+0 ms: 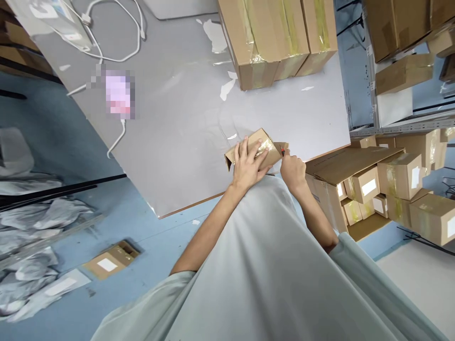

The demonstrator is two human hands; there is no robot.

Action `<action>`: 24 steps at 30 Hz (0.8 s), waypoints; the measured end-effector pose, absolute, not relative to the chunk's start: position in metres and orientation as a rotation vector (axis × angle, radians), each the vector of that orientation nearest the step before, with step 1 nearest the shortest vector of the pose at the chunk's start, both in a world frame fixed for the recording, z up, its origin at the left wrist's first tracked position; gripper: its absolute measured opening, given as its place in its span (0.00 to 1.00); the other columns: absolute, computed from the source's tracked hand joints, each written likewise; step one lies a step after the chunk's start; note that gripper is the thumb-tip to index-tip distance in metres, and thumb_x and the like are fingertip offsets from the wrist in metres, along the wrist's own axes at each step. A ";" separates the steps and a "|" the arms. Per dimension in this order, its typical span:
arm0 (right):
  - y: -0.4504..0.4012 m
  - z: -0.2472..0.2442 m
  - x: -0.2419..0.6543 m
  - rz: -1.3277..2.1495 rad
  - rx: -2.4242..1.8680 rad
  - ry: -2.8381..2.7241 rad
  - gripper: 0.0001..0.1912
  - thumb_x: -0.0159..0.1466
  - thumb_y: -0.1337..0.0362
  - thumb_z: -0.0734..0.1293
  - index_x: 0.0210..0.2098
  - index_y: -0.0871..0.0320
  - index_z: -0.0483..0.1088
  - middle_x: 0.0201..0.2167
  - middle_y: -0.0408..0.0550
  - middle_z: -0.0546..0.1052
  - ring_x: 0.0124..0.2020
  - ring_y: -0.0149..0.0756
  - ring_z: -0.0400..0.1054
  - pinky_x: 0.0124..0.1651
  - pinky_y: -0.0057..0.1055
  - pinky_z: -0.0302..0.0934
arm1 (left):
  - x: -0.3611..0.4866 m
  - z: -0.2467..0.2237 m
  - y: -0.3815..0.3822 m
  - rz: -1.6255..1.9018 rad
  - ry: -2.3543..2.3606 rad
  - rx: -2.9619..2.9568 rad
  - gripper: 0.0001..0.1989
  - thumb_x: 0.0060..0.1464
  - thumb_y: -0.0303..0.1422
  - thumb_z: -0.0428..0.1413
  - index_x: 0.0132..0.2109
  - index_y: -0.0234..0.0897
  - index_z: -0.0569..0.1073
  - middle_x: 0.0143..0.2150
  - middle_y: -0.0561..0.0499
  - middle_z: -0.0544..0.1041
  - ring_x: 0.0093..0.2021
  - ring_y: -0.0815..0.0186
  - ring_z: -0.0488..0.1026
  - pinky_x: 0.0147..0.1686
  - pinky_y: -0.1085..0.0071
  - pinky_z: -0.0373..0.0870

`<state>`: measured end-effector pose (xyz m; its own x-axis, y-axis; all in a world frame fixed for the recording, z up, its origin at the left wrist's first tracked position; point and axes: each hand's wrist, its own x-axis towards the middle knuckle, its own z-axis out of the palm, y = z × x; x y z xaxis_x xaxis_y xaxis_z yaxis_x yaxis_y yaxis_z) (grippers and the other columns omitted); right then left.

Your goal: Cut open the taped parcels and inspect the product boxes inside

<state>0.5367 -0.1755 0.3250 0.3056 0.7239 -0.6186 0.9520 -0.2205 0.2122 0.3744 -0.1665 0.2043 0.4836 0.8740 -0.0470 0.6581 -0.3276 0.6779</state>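
A small cardboard box (261, 138) with clear tape lies near the front edge of the grey table. My left hand (247, 163) is spread across its top and holds it, with the fingers apart and the thumb toward my body. Open flaps stick out at the box's left and right ends. Beside the right flap, my right hand (293, 170) is closed in a fist around a small red-and-black tool (283, 151). Most of that tool is hidden by the fingers, so its kind cannot be made out.
Large taped cartons (270, 42) stand at the table's (170, 128) far right. A white cable (122, 59) and a blurred-out device (119, 92) lie at left. Right of me, an open carton (355, 166) holds small boxes. Another box (112, 259) sits on the blue floor near grey bags (42, 222).
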 end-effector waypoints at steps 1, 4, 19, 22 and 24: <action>-0.177 0.324 0.538 -0.538 2.018 1.479 0.28 0.83 0.71 0.56 0.80 0.67 0.62 0.55 0.73 0.86 0.58 0.50 0.86 0.55 0.35 0.76 | 0.374 0.204 -0.165 0.434 1.276 2.094 0.32 0.66 0.49 0.67 0.75 0.57 0.77 0.83 0.45 0.69 0.89 0.33 0.48 0.84 0.25 0.40; -0.183 0.331 0.541 -0.615 2.012 1.492 0.30 0.84 0.67 0.55 0.82 0.67 0.59 0.53 0.72 0.87 0.55 0.51 0.87 0.54 0.37 0.76 | 0.372 0.203 -0.159 0.419 1.293 2.103 0.33 0.66 0.50 0.67 0.75 0.59 0.77 0.83 0.47 0.69 0.89 0.33 0.47 0.84 0.25 0.39; -0.114 0.126 0.673 -0.721 2.499 1.483 0.33 0.77 0.68 0.59 0.80 0.67 0.61 0.66 0.75 0.78 0.58 0.62 0.81 0.61 0.54 0.73 | 0.345 0.201 -0.201 0.325 2.053 1.578 0.64 0.61 0.70 0.64 0.87 0.32 0.55 0.89 0.23 0.41 0.90 0.27 0.30 0.83 0.24 0.37; -0.107 0.101 0.676 -0.734 2.460 1.478 0.33 0.75 0.70 0.60 0.78 0.68 0.62 0.68 0.78 0.75 0.66 0.65 0.75 0.66 0.59 0.71 | 0.317 0.185 -0.210 0.431 2.053 1.511 0.66 0.59 0.70 0.66 0.86 0.32 0.55 0.89 0.22 0.43 0.90 0.31 0.40 0.84 0.33 0.51; -0.106 0.093 0.672 -0.671 2.503 1.568 0.32 0.74 0.70 0.61 0.76 0.68 0.65 0.73 0.81 0.70 0.74 0.67 0.67 0.72 0.64 0.66 | 0.294 0.176 -0.219 0.497 2.066 1.438 0.66 0.57 0.70 0.68 0.87 0.36 0.54 0.88 0.24 0.50 0.88 0.33 0.50 0.82 0.39 0.60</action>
<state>0.6725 -0.1060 0.0934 0.3680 0.8280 -0.4229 0.8778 -0.4595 -0.1357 0.2936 -0.2186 0.1756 -0.2612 0.9353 -0.2388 0.7243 0.3534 0.5920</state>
